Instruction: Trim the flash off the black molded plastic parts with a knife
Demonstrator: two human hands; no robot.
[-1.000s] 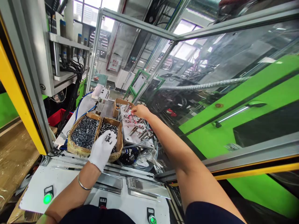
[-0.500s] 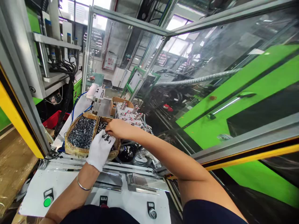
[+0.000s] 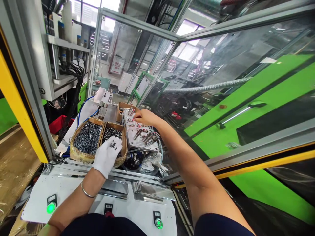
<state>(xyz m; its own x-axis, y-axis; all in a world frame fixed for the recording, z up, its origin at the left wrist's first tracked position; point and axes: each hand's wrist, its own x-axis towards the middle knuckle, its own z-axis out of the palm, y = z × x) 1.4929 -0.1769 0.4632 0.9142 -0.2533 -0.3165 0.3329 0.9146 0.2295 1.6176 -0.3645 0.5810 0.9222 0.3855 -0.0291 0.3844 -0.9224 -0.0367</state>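
Observation:
My left hand (image 3: 105,159), in a white glove, is cupped palm up over the near part of the right-hand cardboard box (image 3: 124,142). Several small dark metal parts (image 3: 113,145) lie in its palm and fingers. My right hand (image 3: 146,117) is bare and reaches to the far part of a pale fixture plate (image 3: 133,133) with metal pins and red bits. Its thumb and fingers are pinched together at the plate; whatever is between them is hidden. Small shiny metal pieces (image 3: 112,132) fill the right-hand box.
Left of it, a taped cardboard box (image 3: 82,158) holds dark ring-like parts (image 3: 87,138). Another box (image 3: 120,113) stands behind. Cables (image 3: 150,165) lie below the plate. Clear panels in a metal frame (image 3: 137,23) enclose the right side. Push buttons (image 3: 51,207) sit on the front panel.
My right hand has moved from the left palm away to the far right, onto the fixture plate. The left hand stays nearly in place with its parts. The front buttons now glow green.

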